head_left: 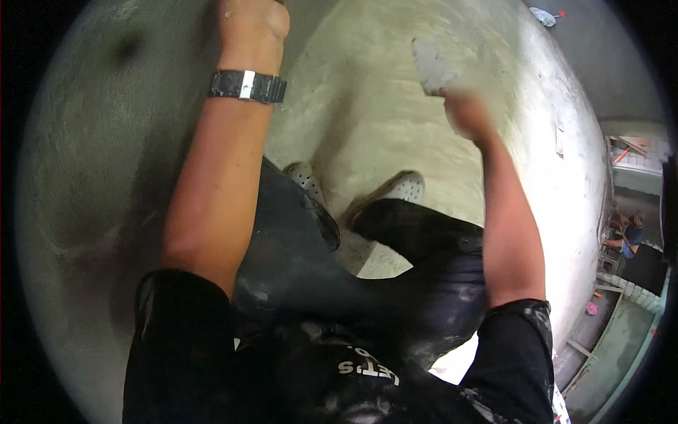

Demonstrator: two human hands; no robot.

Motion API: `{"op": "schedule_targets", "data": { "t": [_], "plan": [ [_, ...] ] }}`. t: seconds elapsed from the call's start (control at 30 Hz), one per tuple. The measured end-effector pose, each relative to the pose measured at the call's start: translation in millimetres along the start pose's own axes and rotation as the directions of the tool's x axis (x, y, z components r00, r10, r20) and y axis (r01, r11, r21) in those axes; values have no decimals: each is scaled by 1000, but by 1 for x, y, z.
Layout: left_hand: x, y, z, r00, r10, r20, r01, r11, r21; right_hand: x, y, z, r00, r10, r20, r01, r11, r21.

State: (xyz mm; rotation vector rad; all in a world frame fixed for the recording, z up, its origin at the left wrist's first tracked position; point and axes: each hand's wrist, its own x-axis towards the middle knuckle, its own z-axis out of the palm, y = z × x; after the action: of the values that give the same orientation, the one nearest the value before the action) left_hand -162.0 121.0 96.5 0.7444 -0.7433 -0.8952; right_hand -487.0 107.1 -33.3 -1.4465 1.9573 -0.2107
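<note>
A small pointed trowel, its blade coated in grey, sticks out from my right hand. That hand is blurred but closed round the handle end. The blade points up and left, over the pale grey plastered surface. My left hand is at the top edge, near the darker grey wall on the left. Its fingers lie mostly beyond the picture, so what they hold or touch is hidden. A dark watch strap circles the left wrist.
My legs are bent below, with light perforated clogs on my feet. Far right, another person is at work among blocks and boards. A whitish object with a red tip lies at the upper right.
</note>
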Motion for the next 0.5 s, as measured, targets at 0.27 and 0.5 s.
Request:
{"op": "schedule_targets", "data": {
  "t": [0.27, 0.5],
  "plan": [
    [11, 16, -4, 988, 118, -104, -125, 990, -65, 91, 129, 201, 997, 2, 76, 29, 911, -411],
    [-15, 0, 1, 982, 180, -63, -149, 929, 339, 75, 190, 200, 978, -206, 40, 174, 692, -700]
  ]
}}
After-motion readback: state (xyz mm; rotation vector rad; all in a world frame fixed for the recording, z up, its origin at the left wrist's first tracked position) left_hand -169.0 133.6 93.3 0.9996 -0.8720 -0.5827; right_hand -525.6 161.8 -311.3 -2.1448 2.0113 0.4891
